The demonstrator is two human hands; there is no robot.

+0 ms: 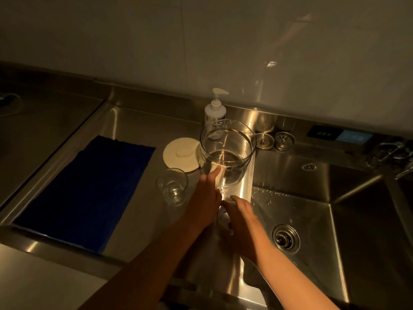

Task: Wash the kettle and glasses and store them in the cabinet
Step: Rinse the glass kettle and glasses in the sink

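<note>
Left hand: your left hand (pixel 206 193) sits at centre frame, fingers wrapped round the pale handle (pixel 218 177) of the glass kettle (pixel 228 151), thumb laid along the handle's top.
Right hand: your right hand (pixel 240 217) lies just below and right of the left, curled over a second glass (pixel 224 218) on the steel ridge beside the basin; the glass is mostly hidden under the fingers, so you cannot tell how it stands.
Kettle: clear, round, lidless, upright at centre frame on the strip between the counter and the sink (pixel 357 175), spout toward the wall.
Lid: a cream round lid (pixel 182 154) lies flat on the counter just left of the kettle.
Loose glass: one clear tumbler (pixel 172 186) stands upright on the counter, left of your left hand and below the lid, apart from both.
Soap: a white pump bottle (pixel 215 114) stands behind the kettle against the backsplash.
Cloth: a dark blue cloth (pixel 87 189) is spread flat at the left of the frame.
Sink: steel basin at right, water drops on its near left floor, drain (pixel 286 238) at lower right of centre.
Strainers: two metal sink strainers (pixel 274 139) rest on the ledge right of the kettle.
Tap: metal fittings at the right edge, too dim to make out.
</note>
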